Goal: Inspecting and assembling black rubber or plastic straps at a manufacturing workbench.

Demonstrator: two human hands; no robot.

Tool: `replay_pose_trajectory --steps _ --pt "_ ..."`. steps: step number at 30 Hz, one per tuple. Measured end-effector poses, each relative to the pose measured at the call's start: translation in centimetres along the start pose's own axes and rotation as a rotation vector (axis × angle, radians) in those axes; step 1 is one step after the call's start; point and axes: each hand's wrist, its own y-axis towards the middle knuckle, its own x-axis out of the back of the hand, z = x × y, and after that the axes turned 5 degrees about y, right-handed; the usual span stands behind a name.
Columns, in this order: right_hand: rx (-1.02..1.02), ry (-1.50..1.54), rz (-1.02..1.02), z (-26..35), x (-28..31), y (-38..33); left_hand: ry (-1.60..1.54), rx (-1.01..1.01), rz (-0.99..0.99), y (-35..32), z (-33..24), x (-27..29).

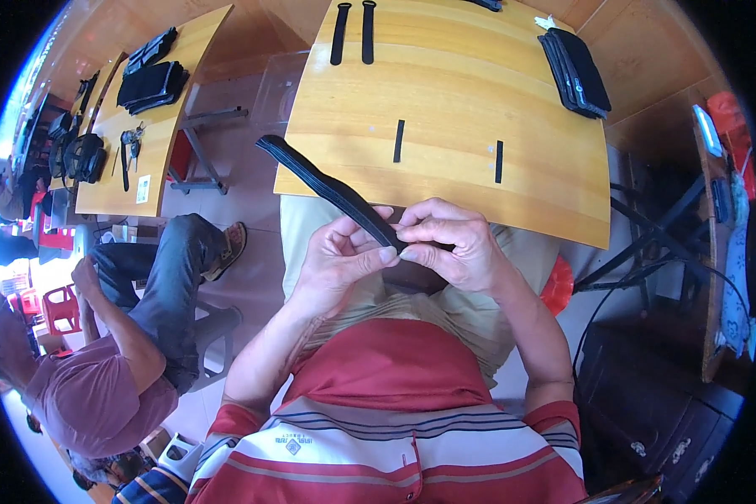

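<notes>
My left hand [338,262] and my right hand [449,244] meet over my lap, just below the near edge of a wooden table [454,101]. Both pinch a long black strap [326,186] that runs up and to the left from my fingers, its free end over the table's near-left corner. On the table lie two short black strips [399,140] [499,161], two longer black straps [353,32] at the far edge, and a stack of black pieces [575,71] at the far right.
A seated person [134,336] in jeans and a mauve shirt is on my left. Beyond stands a second wooden table [164,126] with black pieces, bags and keys. Dark cabinets [664,403], cables and a red object [556,286] are on my right.
</notes>
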Motion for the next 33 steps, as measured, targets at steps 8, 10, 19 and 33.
replay_pose_trajectory --steps 8,10,19,33 --pt "0.084 -0.038 -0.047 -0.1 -0.4 -0.5 -0.01 0.002 0.023 0.2 0.4 0.3" --pt "0.1 -0.049 -0.065 -0.2 -0.6 -0.6 -0.008 0.006 0.019 0.1 0.4 0.3" --pt "0.146 -0.124 -0.101 -0.2 -0.9 -1.0 -0.015 0.016 0.034 0.0 0.4 0.3" --pt "0.172 -0.134 -0.106 -0.3 -1.1 -1.4 0.009 0.004 0.034 0.0 0.7 0.3"
